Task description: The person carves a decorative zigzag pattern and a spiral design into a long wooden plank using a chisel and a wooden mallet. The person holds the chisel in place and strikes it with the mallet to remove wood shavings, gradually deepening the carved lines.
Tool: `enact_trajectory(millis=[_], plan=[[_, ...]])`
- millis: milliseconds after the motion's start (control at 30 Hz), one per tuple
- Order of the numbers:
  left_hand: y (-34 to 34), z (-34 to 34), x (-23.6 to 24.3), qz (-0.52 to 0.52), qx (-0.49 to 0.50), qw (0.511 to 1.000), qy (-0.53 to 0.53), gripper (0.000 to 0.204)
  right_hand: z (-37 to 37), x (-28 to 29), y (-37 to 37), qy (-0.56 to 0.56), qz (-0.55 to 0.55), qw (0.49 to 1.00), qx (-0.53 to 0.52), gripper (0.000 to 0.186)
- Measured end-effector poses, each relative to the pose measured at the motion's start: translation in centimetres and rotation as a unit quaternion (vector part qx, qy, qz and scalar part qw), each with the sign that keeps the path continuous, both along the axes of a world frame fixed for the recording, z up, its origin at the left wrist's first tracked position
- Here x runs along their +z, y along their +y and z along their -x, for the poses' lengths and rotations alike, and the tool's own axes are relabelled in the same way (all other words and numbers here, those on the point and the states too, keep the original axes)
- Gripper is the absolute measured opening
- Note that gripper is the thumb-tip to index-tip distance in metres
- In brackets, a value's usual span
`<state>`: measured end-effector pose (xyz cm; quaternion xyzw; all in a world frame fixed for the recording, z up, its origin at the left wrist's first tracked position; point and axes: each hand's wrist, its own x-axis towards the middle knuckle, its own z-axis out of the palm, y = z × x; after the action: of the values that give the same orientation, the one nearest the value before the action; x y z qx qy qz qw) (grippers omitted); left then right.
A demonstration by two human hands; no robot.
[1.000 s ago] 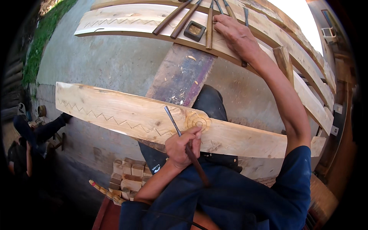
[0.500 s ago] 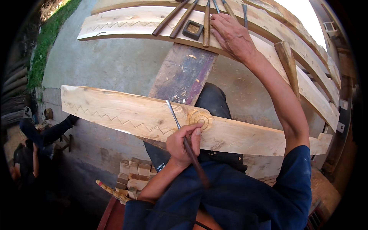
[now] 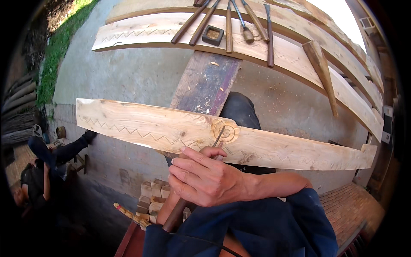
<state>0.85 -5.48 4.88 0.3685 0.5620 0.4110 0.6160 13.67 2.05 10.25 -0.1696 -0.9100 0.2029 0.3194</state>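
A carved wooden board (image 3: 128,124) lies across my lap, with a zigzag line cut along it and a ringed round boss (image 3: 229,131) near its middle. A thin chisel (image 3: 175,215) slants up from my body, its blade tip over the boss. My right hand (image 3: 209,177) is closed over the chisel's handle, fingers curled to the left. Mostly hidden beneath it, my left hand (image 3: 213,151) grips the chisel nearer the blade, with some fingers showing.
Several chisels (image 3: 184,25) and a small dark square box (image 3: 212,35) rest on a second zigzag board (image 3: 141,32) ahead. A wooden wedge (image 3: 321,75) leans there at right. A plank (image 3: 205,81) joins both boards. Wood blocks (image 3: 152,195) and another person (image 3: 38,180) are at left.
My right hand has left the tools on the far board and come back to the chisel in my left hand. The chisel's blade has swung right, over the boss.
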Motion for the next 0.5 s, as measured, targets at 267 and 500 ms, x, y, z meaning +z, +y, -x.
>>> enact_trajectory(millis=[267,500], plan=[[2.6,0.2,-1.2,-0.102,0.191,0.974,0.064,0.030,-4.0,4.2,10.7,0.126,0.047,0.974,-0.184,0.029],[4.7,0.0,-4.2,-0.188,0.216,0.915,0.284,0.015,-2.4,3.6,25.6,0.387,0.185,0.884,-0.187,0.051]])
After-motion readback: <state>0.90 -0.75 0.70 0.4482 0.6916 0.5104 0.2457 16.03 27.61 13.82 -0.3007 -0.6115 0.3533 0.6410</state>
